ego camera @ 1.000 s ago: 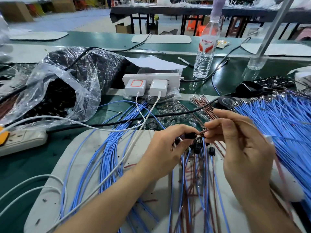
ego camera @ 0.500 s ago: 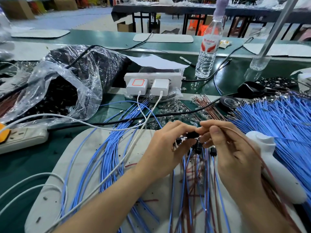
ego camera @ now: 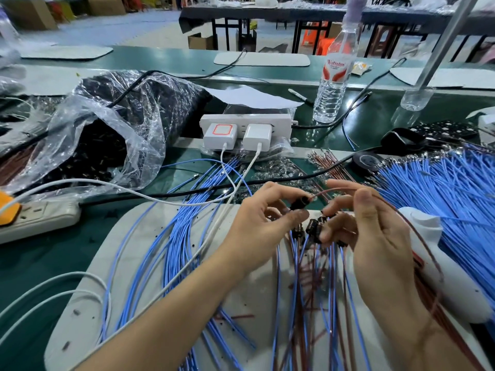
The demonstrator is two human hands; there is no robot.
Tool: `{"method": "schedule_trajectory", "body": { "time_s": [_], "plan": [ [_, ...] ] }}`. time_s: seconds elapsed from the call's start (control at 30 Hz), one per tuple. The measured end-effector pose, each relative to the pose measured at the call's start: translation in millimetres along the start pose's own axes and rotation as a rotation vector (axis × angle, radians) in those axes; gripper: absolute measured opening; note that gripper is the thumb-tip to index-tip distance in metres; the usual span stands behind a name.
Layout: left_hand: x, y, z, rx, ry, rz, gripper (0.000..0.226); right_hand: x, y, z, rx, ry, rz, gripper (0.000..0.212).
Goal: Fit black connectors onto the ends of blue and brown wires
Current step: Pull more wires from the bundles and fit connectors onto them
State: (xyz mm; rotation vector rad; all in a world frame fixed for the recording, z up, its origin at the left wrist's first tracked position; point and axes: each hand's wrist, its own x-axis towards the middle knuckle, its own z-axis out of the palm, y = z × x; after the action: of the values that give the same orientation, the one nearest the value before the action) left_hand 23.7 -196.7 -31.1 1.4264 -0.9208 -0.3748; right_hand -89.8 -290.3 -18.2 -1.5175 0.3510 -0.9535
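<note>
We note the left hand [ego camera: 257, 219] pinching a black connector [ego camera: 300, 203] between thumb and forefinger, above the white mat [ego camera: 128, 263]. The right hand [ego camera: 375, 236] pinches a brown wire [ego camera: 332, 190], whose end meets the connector. Loose blue wires [ego camera: 442, 188] are heaped on the worktop [ego camera: 40, 263] to the right.
</note>
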Motion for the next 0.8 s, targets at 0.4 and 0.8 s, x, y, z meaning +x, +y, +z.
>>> {"method": "schedule_trajectory", "body": {
  "time_s": [0.4, 0.8],
  "plan": [
    [-6, 3, 1, 0.376, -0.13, 0.215, 0.03, 8, -16, -14, 0.086, 0.306, -0.207, 0.035],
    [-7, 6, 4, 0.263, -0.186, 0.22, 0.024, 4, 2, -12, -0.31, -0.108, -0.039, 0.043]
  ]
}}
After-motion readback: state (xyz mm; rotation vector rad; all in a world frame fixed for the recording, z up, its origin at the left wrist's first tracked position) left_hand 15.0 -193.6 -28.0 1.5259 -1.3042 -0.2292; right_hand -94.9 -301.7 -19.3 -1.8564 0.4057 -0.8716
